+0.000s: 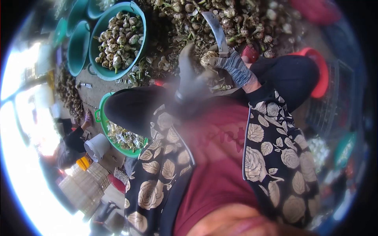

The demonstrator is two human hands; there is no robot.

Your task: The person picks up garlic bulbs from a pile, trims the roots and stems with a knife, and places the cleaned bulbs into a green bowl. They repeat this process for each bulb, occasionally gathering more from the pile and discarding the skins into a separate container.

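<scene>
Head view: looks down over the lap to both gloved hands, which meet beyond the knees.
Left hand (189, 80): grey glove, blurred; fingers point toward the bulb; whether it grips cannot be told.
Right hand (236, 67): striped glove, closed around the knife's hidden handle.
Bulb (207, 59): garlic, between the hands, just beyond the left fingertips, touching the right fingers.
Knife (215, 31): the blade's long axis runs away from the body, leaning left; its base sits just beside the bulb.
Pile (240, 19): loose garlic, beyond the hands.
Basin (144, 27): teal, holds garlic, far left.
</scene>
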